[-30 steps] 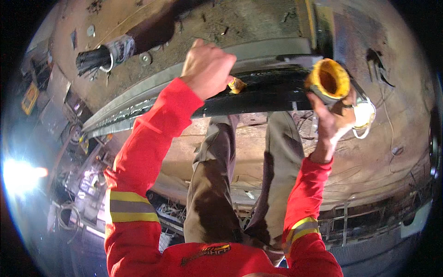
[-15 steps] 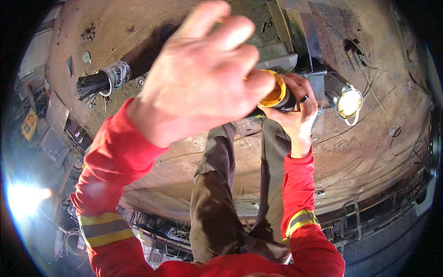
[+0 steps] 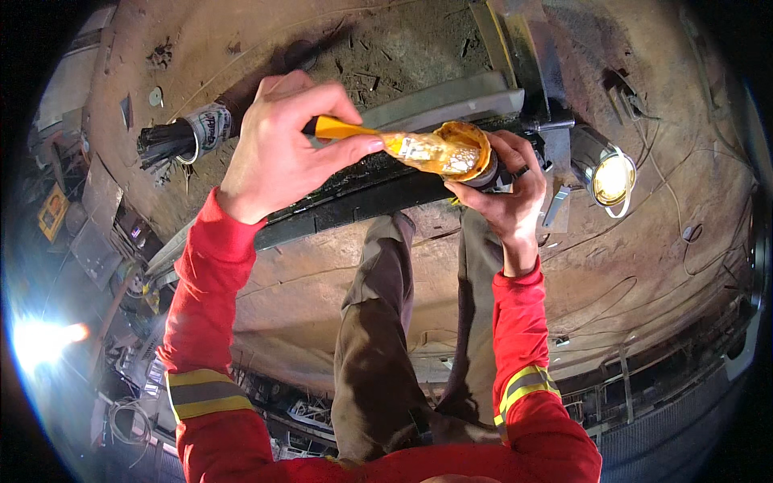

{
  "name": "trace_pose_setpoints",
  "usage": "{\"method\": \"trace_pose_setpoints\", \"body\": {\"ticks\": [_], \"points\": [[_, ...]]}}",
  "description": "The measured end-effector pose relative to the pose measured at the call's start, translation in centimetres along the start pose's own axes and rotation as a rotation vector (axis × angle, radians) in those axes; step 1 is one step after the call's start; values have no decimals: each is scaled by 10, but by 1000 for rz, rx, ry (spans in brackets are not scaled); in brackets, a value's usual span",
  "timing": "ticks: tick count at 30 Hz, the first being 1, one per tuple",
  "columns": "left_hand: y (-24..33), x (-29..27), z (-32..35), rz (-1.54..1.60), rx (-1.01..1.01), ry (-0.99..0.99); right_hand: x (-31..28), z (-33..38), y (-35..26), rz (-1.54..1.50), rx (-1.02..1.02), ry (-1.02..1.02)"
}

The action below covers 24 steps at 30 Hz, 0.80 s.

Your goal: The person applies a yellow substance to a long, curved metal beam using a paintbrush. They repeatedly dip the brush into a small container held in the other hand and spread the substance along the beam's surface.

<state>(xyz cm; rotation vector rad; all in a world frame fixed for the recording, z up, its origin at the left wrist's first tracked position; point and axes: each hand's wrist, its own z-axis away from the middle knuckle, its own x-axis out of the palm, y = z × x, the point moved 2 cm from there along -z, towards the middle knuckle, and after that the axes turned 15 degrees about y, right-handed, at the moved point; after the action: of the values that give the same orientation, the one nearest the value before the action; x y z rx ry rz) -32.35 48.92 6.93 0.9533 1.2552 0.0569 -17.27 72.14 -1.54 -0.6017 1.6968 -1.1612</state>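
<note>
A yellow-handled paintbrush [image 3: 427, 153] is pinched between the thumb and fingers of my left hand [image 3: 294, 141]. Thick yellow-orange paint coats its metal band and bristles. The bristle end lies at the mouth of a small paint pot [image 3: 460, 129], whose rim and inside are smeared with the same colour. Fingers and thumb of my right hand [image 3: 511, 181] wrap round the pot's right side, tipping its mouth toward me. How much paint the pot contains is hidden by the brush.
Below my hands runs a long dark metal beam [image 3: 338, 213]. A lit work lamp [image 3: 609, 179] stands to the right, with cables on the stained floor. At the left lies a tin of black rods [image 3: 201, 133]. A bright light [image 3: 40, 342] glares at the far left.
My left hand has drawn away to the left and lower, uncovering the paintbrush and the beam. My right hand still grips the pot in nearly the same place.
</note>
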Motion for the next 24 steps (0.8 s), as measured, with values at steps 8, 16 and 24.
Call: {"method": "trace_pose_setpoints", "body": {"ticks": [8, 16, 24], "points": [[-15, 15, 38, 320, -372, 44, -3, 4, 2, 9, -8, 26], [-27, 3, 67, 377, -466, -28, -10, 6, 15, 59, 115, 151], [-27, -52, 67, 319, -532, 121, -35, 4, 46, 234, 211, 279]]}}
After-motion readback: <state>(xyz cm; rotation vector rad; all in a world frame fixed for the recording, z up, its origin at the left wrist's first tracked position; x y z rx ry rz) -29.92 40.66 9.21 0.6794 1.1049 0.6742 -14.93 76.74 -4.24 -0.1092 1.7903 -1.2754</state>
